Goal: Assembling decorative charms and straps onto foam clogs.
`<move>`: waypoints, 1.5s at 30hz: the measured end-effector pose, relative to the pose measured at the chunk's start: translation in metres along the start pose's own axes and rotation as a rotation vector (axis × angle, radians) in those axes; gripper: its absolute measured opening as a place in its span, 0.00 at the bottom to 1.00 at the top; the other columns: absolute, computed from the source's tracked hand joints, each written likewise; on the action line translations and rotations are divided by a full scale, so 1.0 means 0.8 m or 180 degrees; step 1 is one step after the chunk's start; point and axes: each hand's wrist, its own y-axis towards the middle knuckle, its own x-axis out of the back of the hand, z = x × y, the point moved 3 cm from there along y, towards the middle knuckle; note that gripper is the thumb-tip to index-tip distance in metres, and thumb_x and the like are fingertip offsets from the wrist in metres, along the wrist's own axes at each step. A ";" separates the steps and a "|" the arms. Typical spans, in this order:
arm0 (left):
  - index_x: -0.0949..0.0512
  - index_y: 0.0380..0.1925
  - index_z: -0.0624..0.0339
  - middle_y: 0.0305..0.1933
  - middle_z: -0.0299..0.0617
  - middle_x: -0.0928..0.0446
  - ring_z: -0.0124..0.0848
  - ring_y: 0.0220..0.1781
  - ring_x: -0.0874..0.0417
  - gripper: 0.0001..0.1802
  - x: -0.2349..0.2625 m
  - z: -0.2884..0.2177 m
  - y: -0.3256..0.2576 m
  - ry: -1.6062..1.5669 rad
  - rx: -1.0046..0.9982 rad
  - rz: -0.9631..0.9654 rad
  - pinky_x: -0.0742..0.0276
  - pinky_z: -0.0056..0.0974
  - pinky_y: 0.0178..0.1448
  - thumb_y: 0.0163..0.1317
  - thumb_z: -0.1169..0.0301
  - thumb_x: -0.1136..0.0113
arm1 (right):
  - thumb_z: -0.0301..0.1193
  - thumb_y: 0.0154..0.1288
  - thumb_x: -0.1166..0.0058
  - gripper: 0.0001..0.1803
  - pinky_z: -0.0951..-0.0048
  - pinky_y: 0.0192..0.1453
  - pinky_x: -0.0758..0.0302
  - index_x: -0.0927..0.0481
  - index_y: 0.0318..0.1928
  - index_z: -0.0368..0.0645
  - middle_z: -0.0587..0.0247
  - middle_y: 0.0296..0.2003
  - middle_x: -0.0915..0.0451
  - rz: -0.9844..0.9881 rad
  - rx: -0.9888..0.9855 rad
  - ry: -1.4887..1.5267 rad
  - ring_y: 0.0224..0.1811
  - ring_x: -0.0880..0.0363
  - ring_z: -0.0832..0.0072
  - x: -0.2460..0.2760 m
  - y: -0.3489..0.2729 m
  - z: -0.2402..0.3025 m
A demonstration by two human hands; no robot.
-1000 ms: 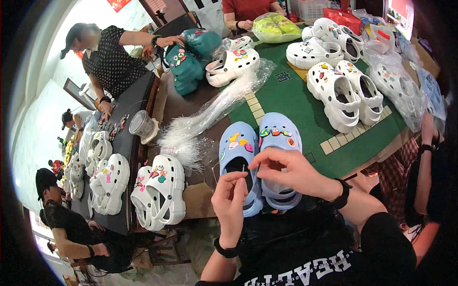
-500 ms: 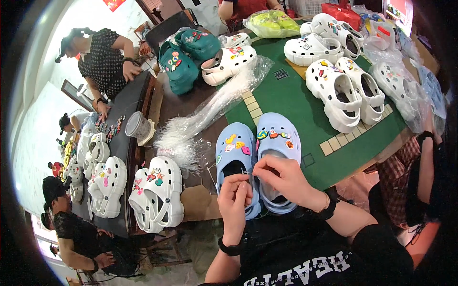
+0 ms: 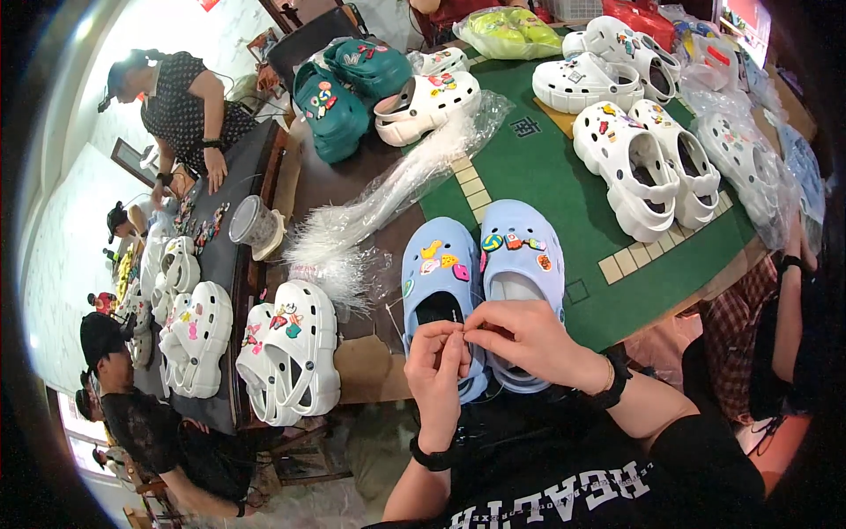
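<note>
Two light-blue clogs, a left one point(image 3: 445, 293) and a right one point(image 3: 515, 219), stand side by side at the near table edge, toes away from me and charms on their tops. Over their heel openings my left hand point(image 3: 436, 366) and my right hand point(image 3: 533, 339) meet fingertip to fingertip. Both are closed in a pinch on what looks like a thin pale strand, mostly hidden by the fingers. Left of the clogs lies a bundle of thin white strands point(image 3: 339, 238) in a clear plastic sleeve, its frayed end toward me.
White clogs point(image 3: 308, 361) stand at the left, more white clogs point(image 3: 617, 167) at the right, and green clogs point(image 3: 330, 128) at the back. A clear tub point(image 3: 254, 227) stands by the dark table point(image 3: 242, 176). Several people work nearby; bagged clogs point(image 3: 749, 163) lie far right.
My right hand has come closer to the left, so their fingertips now touch. The view has shifted slightly. At the far left table, a person's arm has moved.
</note>
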 end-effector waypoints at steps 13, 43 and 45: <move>0.23 0.40 0.64 0.23 0.25 0.32 0.13 0.24 0.39 0.03 0.002 0.004 0.004 0.0320 0.0003 0.0096 0.48 0.23 0.27 0.69 0.77 0.45 | 0.31 0.67 0.44 0.08 0.76 0.27 0.35 0.23 0.42 0.42 0.64 0.21 0.26 -0.0249 -0.0517 0.0388 0.22 0.31 0.82 0.009 0.002 -0.007; 0.22 0.42 0.64 0.27 0.30 0.23 0.13 0.29 0.30 0.06 0.002 0.011 0.004 0.0877 -0.0513 0.0186 0.35 0.23 0.32 0.67 0.75 0.41 | 0.25 0.66 0.46 0.04 0.84 0.21 0.45 0.22 0.40 0.40 0.77 0.20 0.30 -0.0473 -0.0769 0.0611 0.18 0.38 0.92 0.001 0.000 -0.008; 0.22 0.41 0.64 0.27 0.30 0.23 0.13 0.29 0.29 0.06 0.003 0.012 0.005 0.0903 -0.0488 0.0204 0.34 0.23 0.33 0.67 0.75 0.40 | 0.25 0.67 0.46 0.04 0.85 0.21 0.45 0.23 0.40 0.41 0.77 0.20 0.30 -0.0528 -0.0830 0.0691 0.19 0.37 0.92 0.000 0.000 -0.010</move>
